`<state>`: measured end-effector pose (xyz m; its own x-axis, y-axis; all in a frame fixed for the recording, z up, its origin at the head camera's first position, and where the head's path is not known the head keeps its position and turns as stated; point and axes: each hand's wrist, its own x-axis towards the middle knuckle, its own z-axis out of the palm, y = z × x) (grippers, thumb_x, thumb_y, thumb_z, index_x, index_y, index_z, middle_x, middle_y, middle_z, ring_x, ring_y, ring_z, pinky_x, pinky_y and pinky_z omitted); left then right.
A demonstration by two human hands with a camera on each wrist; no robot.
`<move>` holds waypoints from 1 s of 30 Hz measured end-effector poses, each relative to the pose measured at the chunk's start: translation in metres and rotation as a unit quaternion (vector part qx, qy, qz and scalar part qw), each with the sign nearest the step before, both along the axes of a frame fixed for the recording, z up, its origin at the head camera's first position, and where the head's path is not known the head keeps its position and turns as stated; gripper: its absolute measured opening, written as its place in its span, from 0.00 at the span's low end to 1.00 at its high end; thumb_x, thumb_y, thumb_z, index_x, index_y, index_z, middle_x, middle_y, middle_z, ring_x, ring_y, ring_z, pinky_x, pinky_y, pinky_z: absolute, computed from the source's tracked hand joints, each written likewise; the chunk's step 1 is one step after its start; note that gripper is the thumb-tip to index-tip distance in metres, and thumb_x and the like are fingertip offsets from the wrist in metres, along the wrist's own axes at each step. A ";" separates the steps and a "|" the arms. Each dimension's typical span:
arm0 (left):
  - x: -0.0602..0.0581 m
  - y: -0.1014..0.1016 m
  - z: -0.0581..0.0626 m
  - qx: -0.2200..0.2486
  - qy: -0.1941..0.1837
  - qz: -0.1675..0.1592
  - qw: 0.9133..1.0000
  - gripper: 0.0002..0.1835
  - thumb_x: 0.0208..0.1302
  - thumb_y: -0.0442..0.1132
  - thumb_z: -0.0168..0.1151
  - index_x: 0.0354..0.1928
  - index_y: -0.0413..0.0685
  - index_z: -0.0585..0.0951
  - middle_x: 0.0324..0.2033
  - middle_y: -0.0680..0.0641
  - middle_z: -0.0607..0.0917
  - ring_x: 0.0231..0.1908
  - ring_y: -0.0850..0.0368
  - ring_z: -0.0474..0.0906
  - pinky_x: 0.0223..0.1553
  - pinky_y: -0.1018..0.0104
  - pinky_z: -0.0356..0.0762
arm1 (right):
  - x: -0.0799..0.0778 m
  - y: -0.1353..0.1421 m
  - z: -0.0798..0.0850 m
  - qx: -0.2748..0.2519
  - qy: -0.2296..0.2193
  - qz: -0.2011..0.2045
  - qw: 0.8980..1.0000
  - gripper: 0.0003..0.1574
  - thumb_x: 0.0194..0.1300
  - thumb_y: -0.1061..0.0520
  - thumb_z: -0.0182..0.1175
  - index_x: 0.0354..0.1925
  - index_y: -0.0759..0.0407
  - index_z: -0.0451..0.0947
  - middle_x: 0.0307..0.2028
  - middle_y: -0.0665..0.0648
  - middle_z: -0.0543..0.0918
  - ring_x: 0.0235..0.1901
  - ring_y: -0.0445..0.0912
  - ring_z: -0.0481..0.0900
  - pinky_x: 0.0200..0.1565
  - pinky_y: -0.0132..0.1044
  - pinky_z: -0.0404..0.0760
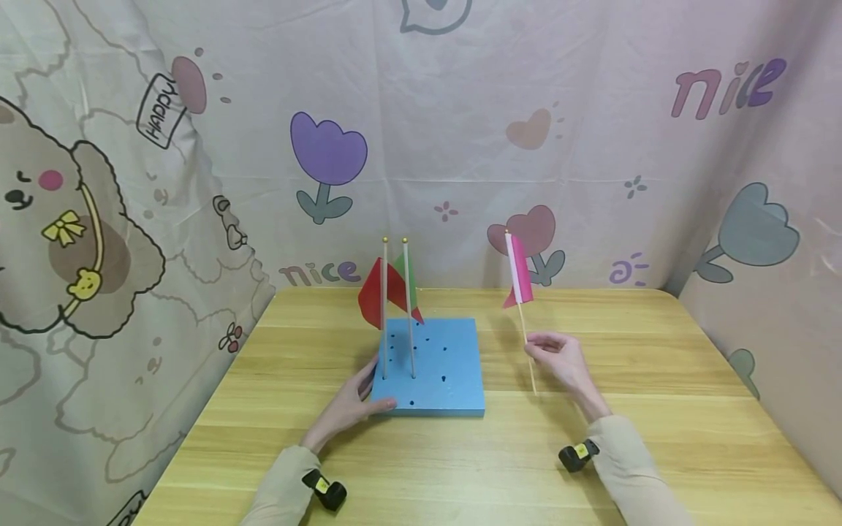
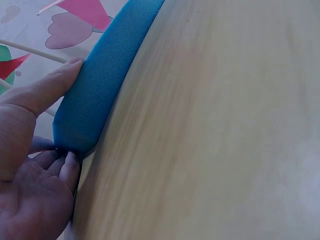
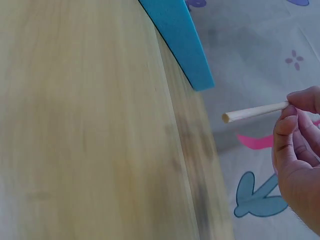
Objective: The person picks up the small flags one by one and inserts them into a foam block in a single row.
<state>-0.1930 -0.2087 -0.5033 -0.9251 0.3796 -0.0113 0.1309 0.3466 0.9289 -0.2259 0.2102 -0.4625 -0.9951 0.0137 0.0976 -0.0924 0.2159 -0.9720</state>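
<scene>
A blue foam block [image 1: 454,383] dotted with small dark holes lies on the table. Two thin sticks rise from its left part, carrying a red flag [image 1: 372,296] and a green flag [image 1: 412,281], each topped by a gold bead. My left hand [image 1: 351,402] grips the block's near left corner, thumb over the front edge and fingers at the left side; the left wrist view shows the thumb on the blue edge [image 2: 95,95]. To the right of the block, my right hand [image 1: 559,358] pinches the wooden stick of a pink flag [image 1: 522,270] between thumb and fingers. The stick's bare lower end [image 3: 250,114] points down.
The wooden table [image 1: 526,475] ends at a hanging printed cloth [image 1: 421,146] behind it. More cloth hangs along the left and right sides. A small black camera is strapped on each wrist, over beige sleeves [image 1: 283,482].
</scene>
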 end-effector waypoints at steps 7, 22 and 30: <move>0.000 0.000 -0.001 0.000 0.004 -0.002 1.000 0.55 0.62 0.43 0.72 0.81 0.46 0.45 0.81 0.38 0.44 0.78 0.37 0.48 0.76 0.50 0.57 | -0.002 -0.016 0.002 -0.016 0.008 0.015 1.000 0.22 0.63 0.66 0.66 0.53 0.79 0.77 0.34 0.45 0.88 0.31 0.32 0.83 0.35 0.24 0.85; 0.000 0.000 0.001 0.005 0.010 -0.007 1.000 0.55 0.62 0.42 0.72 0.81 0.45 0.45 0.81 0.38 0.44 0.78 0.36 0.48 0.76 0.50 0.57 | -0.007 -0.052 0.010 -0.050 0.032 0.052 0.997 0.21 0.63 0.68 0.65 0.52 0.80 0.76 0.32 0.42 0.87 0.30 0.36 0.84 0.35 0.27 0.86; 0.000 0.000 0.001 0.004 0.005 -0.005 1.000 0.55 0.62 0.43 0.72 0.81 0.46 0.44 0.81 0.38 0.43 0.79 0.37 0.48 0.77 0.50 0.56 | -0.011 -0.071 0.017 -0.070 0.044 0.057 0.995 0.21 0.63 0.68 0.66 0.51 0.81 0.76 0.34 0.52 0.89 0.29 0.35 0.84 0.37 0.29 0.88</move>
